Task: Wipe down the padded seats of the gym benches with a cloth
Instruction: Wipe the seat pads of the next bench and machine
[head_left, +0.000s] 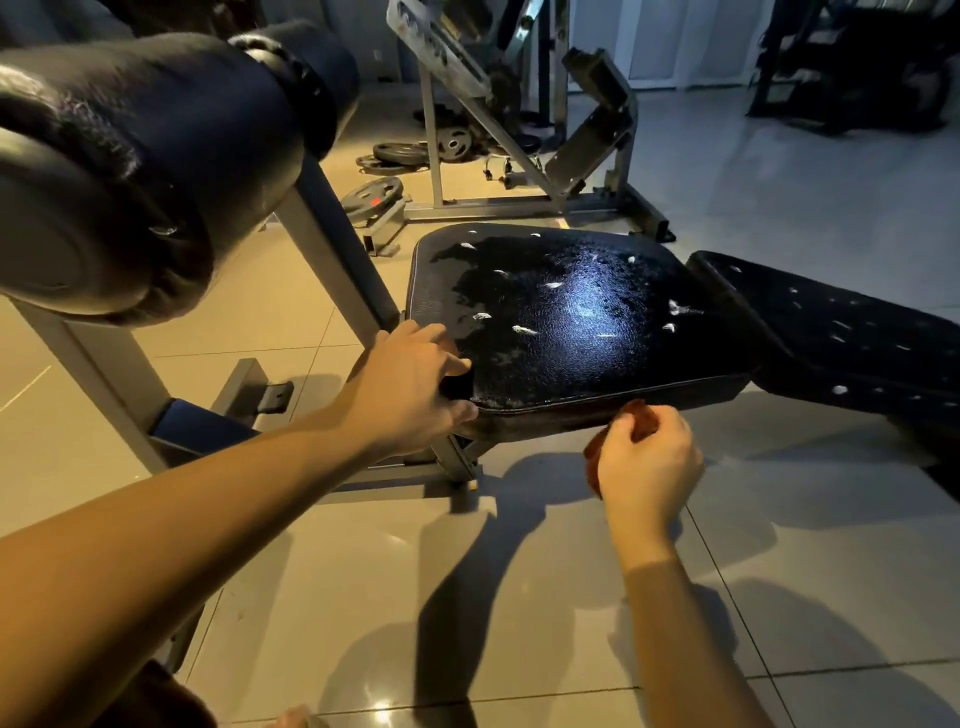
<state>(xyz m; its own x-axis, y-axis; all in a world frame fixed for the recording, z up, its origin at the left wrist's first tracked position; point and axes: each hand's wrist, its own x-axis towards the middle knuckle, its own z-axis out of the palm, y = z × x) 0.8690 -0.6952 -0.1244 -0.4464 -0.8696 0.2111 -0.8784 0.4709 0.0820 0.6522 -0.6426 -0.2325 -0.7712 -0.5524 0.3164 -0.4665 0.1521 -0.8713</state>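
Though dim, shows tiled floor (467, 597) nearest, crossed by two bare forearms and their shadows. Finds right grip (644, 462) low and just near of the front edge of the seat (519, 364), fingers curled tight round a reddish cloth (643, 418); cannot tell whether cloth touches that edge. Puts left grip (410, 384) at the seat's near-left corner, thumb on top, fingers wrapped over the side, clamped on the padding. Shows seat as a black squarish pad in mid scene, wet and glossy, dotted with white foam flecks, glare across the middle. Sets a second black pad (841, 338) just right of it, flecked white too. Places grey frame (332, 244) left of the seat, rising to two thick black rollers (130, 156) at upper left, close to the camera. Beyond, on the floor, notes weight plates (374, 195), some flat, some propped. Farther back, makes out a grey machine (434, 156) with angled bars, and dark equipment (852, 62) at far right.
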